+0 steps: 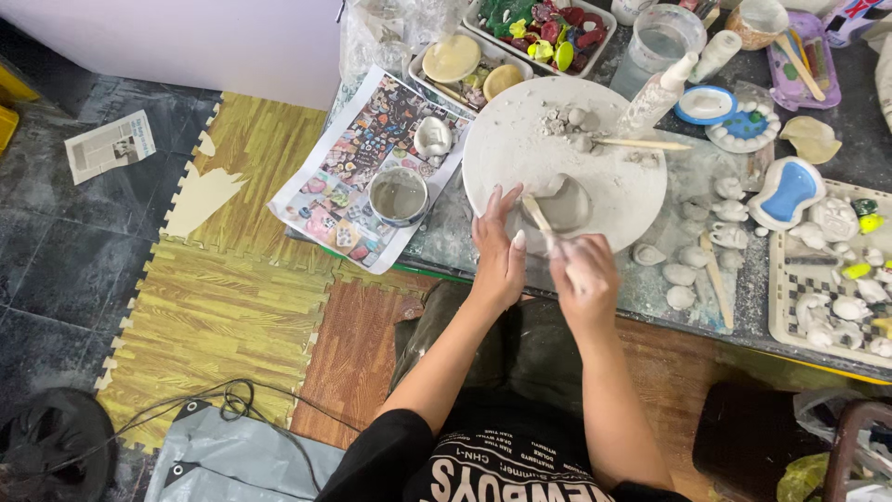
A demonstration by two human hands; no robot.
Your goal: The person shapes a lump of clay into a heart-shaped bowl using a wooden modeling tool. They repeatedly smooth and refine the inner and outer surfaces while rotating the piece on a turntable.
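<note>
1. From my remote seat I see a crowded grey counter (669, 288), with a round white work board (520, 139) at its near edge.
2. Left of the board, a small cup of grey water (399, 195) stands on a sheet of colourful printed paper (358, 158).
3. On the far part of the board lie small lumps of pale clay (571, 125) and a thin wooden stick (641, 144), clear of the hands.
4. To the right, little white clay figures (688, 265) and a flat wooden stick (715, 279) crowd the counter, beside a white tray of painted pieces (790, 307).
5. The piece in hand, a grey, shallow clay dish (562, 204), sits on the board's near part, smooth and rounded.
6. My left hand (499, 253) rests with spread fingers on the board just beside the dish, gripping nothing.
7. My right hand (582, 277) is closed round a slim wooden modelling tool (537, 214), whose tip reaches the dish.
</note>
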